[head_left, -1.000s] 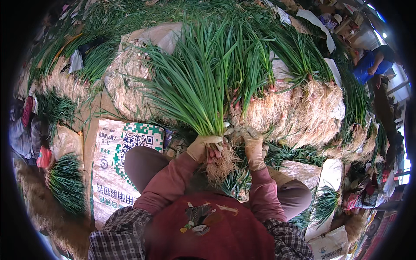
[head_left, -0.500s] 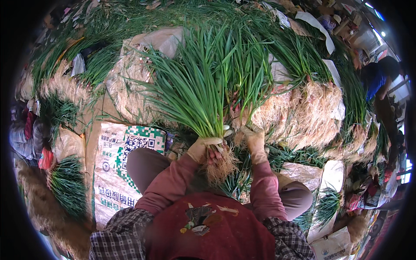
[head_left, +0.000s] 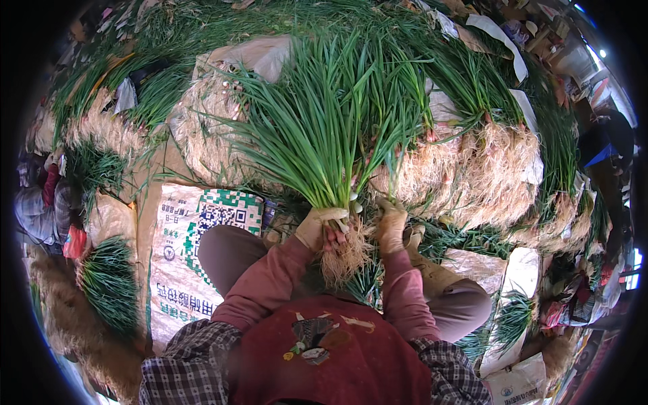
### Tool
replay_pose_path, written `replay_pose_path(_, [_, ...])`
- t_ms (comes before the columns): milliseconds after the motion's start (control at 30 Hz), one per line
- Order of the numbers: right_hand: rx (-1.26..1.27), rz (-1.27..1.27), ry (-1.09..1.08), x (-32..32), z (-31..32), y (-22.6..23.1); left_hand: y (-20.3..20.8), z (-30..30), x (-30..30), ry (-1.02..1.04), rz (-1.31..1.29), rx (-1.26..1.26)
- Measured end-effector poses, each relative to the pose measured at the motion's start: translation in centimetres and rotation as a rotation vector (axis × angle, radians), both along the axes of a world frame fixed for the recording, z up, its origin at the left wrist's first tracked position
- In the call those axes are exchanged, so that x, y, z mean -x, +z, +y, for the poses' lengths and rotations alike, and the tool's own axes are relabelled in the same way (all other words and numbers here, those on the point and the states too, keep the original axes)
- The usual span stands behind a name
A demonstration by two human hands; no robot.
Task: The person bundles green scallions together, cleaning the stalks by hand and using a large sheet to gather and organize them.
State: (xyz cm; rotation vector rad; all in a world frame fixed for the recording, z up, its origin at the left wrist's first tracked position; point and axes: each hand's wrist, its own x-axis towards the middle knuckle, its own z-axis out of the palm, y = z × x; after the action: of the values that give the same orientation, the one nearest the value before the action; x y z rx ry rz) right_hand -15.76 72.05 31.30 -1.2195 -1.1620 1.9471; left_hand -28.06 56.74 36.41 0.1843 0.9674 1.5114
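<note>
My left hand (head_left: 314, 228), in a pale glove, is closed round a thick bunch of green onions (head_left: 324, 148). Their long green leaves fan out away from me, and the reddish bases and pale roots (head_left: 343, 260) hang below my fingers. Just right of it, my gloved right hand (head_left: 391, 228) has its fingers pinched together at the lower end of a thin green onion (head_left: 393, 177); the fingers partly hide its base. Beyond that hand lies a row of green onions with tangled, straw-coloured roots (head_left: 466, 179) facing me.
A printed white sack (head_left: 177, 270) lies left of my bent knee. More green onions (head_left: 108, 287) in bundles sit at far left, with another bundle (head_left: 513, 316) at right. People (head_left: 40, 209) work at the left edge and at the right. A pale sack (head_left: 253, 55) covers part of the far heap.
My right hand has drawn slightly left and toward me, closer to the bunch, with the thin green onion in its fingers. My left hand keeps its grip; the view has shifted a little.
</note>
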Motion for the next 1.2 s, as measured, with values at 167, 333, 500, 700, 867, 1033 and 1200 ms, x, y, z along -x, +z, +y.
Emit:
replay_pose_path(167, [0.269, 0.333, 0.482, 0.7, 0.2, 2.2, -0.5, -0.7, -0.5, 0.07, 0.006, 0.077])
replay_pose_path(333, [0.216, 0.241, 0.252, 3.3, -1.5, 3.8, -0.3, -1.0, -0.1, -0.016, 0.049, 0.176])
replay_pose_path(500, [-0.774, -0.407, 0.123, 2.2, -2.6, -0.3, -0.5, -0.9, -0.4, -0.037, 0.004, 0.164])
replay_pose_path(700, [-0.947, -0.859, 0.538, -4.3, 0.0, -5.3, -1.3, -0.9, 0.7, 0.12, -0.111, -0.273])
replay_pose_path(867, [-0.83, -0.967, 1.673, -12.1, -4.9, -9.8, -0.6, -0.4, 2.4, 0.261, 0.039, -0.614])
replay_pose_path(1033, [-1.089, -0.675, 0.689, -2.7, 1.4, 1.1, -0.1, -1.5, 1.3, 0.322, 0.001, -0.17])
replay_pose_path(1200, [-1.191, -0.718, 0.287, 7.1, 8.7, 7.4, 0.1, -1.2, 0.8, 0.223, -0.041, -0.009])
